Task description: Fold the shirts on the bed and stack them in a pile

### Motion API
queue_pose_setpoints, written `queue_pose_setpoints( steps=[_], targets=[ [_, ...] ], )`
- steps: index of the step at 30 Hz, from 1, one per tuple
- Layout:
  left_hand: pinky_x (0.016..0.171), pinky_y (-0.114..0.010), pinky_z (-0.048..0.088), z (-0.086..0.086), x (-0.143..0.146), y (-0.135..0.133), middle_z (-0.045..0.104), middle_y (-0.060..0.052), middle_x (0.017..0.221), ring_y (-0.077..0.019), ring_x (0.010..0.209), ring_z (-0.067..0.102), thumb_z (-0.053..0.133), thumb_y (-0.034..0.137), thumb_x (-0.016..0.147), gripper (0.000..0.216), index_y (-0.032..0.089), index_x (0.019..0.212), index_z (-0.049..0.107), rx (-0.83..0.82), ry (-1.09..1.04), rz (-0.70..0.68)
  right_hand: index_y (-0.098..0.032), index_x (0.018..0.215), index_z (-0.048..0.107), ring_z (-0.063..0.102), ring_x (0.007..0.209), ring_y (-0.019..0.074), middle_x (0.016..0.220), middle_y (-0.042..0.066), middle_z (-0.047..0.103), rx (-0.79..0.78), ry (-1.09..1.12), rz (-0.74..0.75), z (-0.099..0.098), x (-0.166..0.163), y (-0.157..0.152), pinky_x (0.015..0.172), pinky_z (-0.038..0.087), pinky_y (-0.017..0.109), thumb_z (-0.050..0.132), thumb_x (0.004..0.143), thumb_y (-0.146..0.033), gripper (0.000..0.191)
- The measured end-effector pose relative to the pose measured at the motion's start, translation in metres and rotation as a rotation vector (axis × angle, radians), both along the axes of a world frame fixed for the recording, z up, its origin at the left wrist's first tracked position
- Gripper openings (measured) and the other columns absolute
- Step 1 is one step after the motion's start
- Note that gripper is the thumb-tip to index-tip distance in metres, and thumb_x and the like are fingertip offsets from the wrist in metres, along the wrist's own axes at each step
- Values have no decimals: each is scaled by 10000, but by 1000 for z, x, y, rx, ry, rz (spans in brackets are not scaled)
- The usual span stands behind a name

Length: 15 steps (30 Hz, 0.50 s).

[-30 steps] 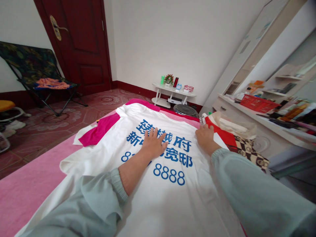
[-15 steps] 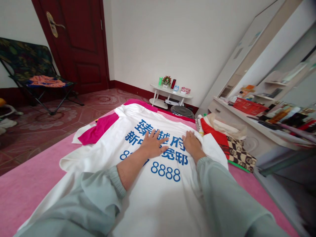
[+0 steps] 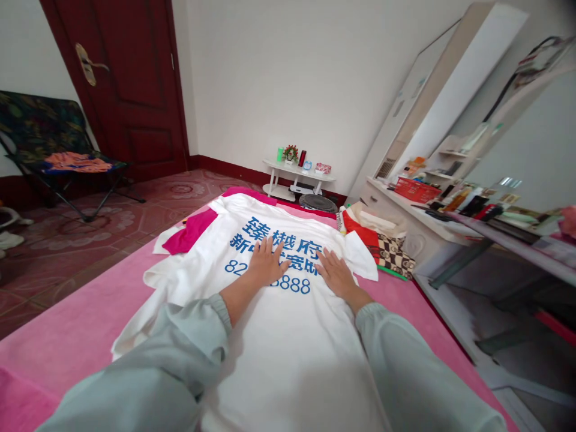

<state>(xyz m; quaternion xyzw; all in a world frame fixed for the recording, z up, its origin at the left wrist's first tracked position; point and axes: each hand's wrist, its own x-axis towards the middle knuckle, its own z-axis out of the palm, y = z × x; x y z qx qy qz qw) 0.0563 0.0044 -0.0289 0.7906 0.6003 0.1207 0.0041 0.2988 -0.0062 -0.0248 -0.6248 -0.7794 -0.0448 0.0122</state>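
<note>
A white T-shirt point(image 3: 288, 336) with blue printed characters and digits lies spread on a pink bed cover point(image 3: 108, 288), its neck end away from me. My left hand point(image 3: 266, 263) rests flat on the print, fingers spread, hiding part of the lettering. Lying flat near the right end of the print is my right hand point(image 3: 336, 275), its fingers stretched out and slightly apart. Neither hand grips the cloth. Creases run along the shirt's left side. A magenta garment point(image 3: 191, 233) with a white edge shows beyond the shirt's left sleeve.
Folded red and checked cloths point(image 3: 382, 246) lie at the bed's right edge. A dressing table point(image 3: 405, 210) with a red basket point(image 3: 416, 189) stands to the right. Past the bed is a small white stand point(image 3: 281, 168). A folding chair point(image 3: 81, 159) stands left, by a dark red door point(image 3: 130, 90).
My right hand has slid toward me, down from the shirt's upper right to beside the print's lower lines. My left hand stays flat on the print. The view has swung a little to the right.
</note>
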Motion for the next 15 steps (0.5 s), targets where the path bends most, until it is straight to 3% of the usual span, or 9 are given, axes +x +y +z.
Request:
queue_pose_setpoints(
  steps=[6, 10, 15],
  targets=[
    [1109, -569, 79, 7, -19, -63, 131, -87, 1563, -333, 1429, 69, 198, 687, 871, 700, 319, 1463, 262, -94, 40, -188, -259, 1481, 223, 109, 1426, 269, 1558, 65, 138, -66, 30, 63, 6, 9, -63, 1117, 196, 528, 201, 975, -493, 558],
    [1119, -556, 57, 21, -46, -105, 58, -66, 1569, -314, 1434, 20, 242, 710, 854, 724, 339, 1474, 203, -196, 69, -333, -298, 1475, 229, 115, 1427, 247, 1560, 53, 125, -92, 77, 150, 12, 21, -107, 1121, 208, 516, 221, 968, -509, 550],
    [1143, -485, 111, 40, -107, -134, 76, -36, 1567, -271, 1436, 78, 328, 674, 862, 701, 352, 1471, 200, -301, 87, -513, -241, 1395, 425, 312, 1370, 225, 1501, 78, 321, -64, 166, 272, 23, 50, -148, 1115, 291, 438, 336, 953, -436, 491]
  ],
)
